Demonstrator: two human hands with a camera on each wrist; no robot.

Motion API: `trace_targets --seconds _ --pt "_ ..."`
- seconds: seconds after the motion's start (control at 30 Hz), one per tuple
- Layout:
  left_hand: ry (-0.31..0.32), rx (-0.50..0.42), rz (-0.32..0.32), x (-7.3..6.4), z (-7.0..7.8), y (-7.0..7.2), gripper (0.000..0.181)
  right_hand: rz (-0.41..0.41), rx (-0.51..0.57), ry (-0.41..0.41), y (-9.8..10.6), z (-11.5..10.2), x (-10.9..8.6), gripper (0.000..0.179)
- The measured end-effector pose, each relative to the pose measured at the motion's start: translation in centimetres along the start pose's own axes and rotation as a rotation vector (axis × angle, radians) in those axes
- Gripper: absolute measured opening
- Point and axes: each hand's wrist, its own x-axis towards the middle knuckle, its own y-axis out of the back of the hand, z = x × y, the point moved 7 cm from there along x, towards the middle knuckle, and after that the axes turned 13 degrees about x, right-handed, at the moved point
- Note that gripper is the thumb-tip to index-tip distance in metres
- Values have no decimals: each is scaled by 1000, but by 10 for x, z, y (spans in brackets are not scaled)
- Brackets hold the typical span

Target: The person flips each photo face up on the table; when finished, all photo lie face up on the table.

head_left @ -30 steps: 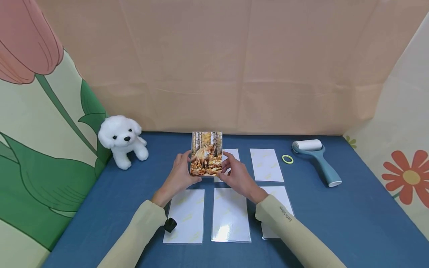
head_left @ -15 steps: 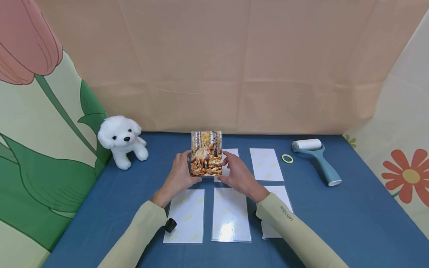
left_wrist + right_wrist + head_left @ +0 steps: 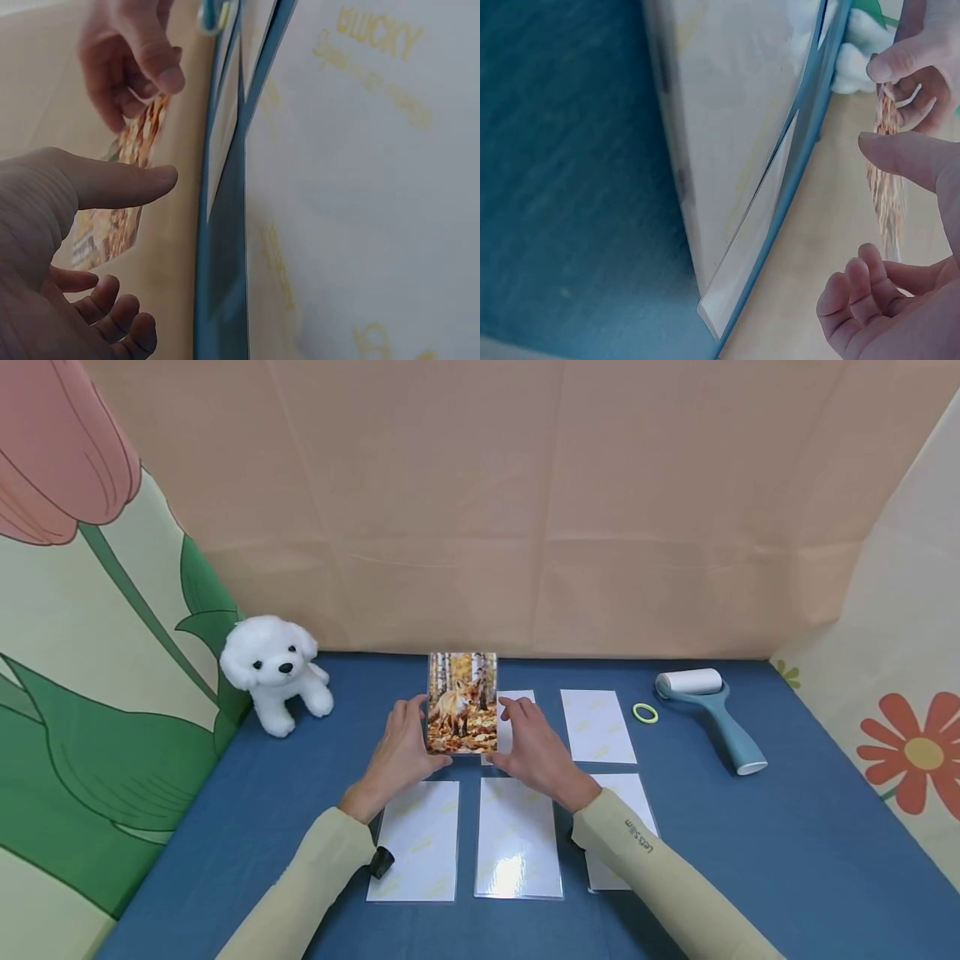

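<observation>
Fox card (image 3: 462,703): portrait-shaped photo, a tawny fox on orange fallen leaves, pale trunks and golden foliage behind.
Place: raised over the blue table (image 3: 750,852), partly hiding a white sheet (image 3: 506,737).
Left hand (image 3: 401,747): pinches the card's left edge.
Right hand (image 3: 536,752): pinches its right edge, thumb near the lower corner.

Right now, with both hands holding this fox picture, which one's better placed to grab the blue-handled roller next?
Probably your right hand: the blue-handled roller lies out on that side. Your left hand is farther away, across the fox picture, which it could perhaps hold alone.
</observation>
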Motion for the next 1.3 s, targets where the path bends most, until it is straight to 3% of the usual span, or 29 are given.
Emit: trace_targets --seconds 0.2,0.37,0.57,0.77,1.0,1.3 --pt "-15 67 -14 0 -3 2 102 -35 -80 38 -2 -1 4 85" --pt "-35 114 -62 0 -9 3 103 -99 -166 58 -9 -2 8 84" --pt "-45 142 -137 -2 -20 2 99 -181 -223 32 -29 2 14 77" --pt "-37 149 -201 0 -35 -8 98 -230 -248 11 -43 1 20 76" --pt "-27 164 -229 5 -50 -16 95 -287 -250 -24 -50 -6 27 72" --pt "-31 166 -263 8 -57 -14 95 -327 -304 -77 -56 -8 34 80"
